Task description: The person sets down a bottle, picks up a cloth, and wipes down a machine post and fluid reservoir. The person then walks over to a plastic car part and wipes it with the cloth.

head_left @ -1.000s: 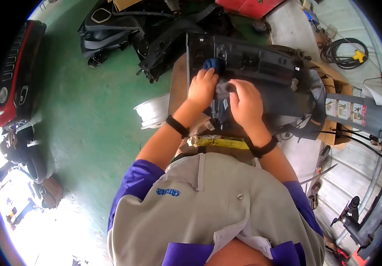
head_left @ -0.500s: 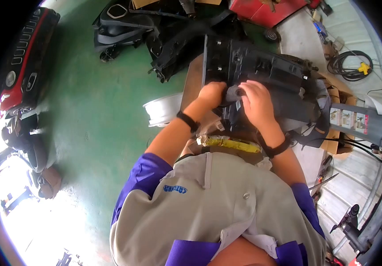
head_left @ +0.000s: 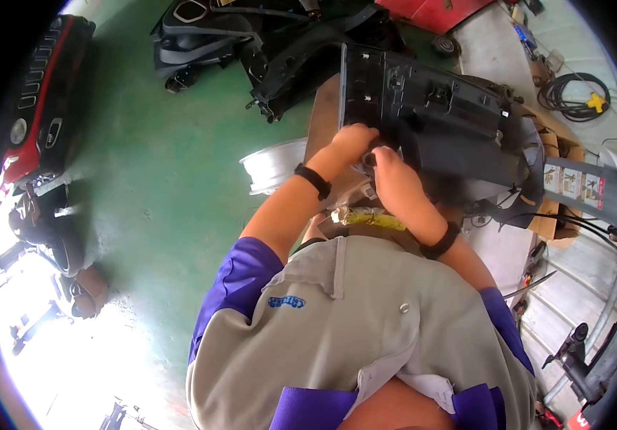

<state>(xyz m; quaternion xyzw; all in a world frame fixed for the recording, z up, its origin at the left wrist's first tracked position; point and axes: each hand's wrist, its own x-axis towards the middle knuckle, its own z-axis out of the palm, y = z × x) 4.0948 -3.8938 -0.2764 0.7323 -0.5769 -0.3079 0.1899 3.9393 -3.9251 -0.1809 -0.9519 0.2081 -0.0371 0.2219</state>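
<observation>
A large black moulded plastic panel (head_left: 459, 147) with ribs and clips on its face lies in front of me. My left hand (head_left: 355, 141) is closed at the panel's near left part; whatever its fingers grip is hidden. Close beside it, my right hand (head_left: 396, 179) is closed around a small dark roll (head_left: 369, 159), its round end showing at the fingertips. I cannot tell what the roll is made of. Both hands are almost touching, over the panel's near edge.
A white wheel rim (head_left: 273, 168) stands left of the panel beside brown cardboard (head_left: 323, 118). Nearer me lies a yellow wrapped bundle (head_left: 369, 218). Black vehicle parts (head_left: 287, 64) lie beyond on the green floor (head_left: 151, 165). A coiled cable (head_left: 574, 97) is at right.
My right hand has come down and left, from raised with fingers apart to closed on the dark roll. My left hand has shifted slightly and stays closed. The whole view has shifted a little.
</observation>
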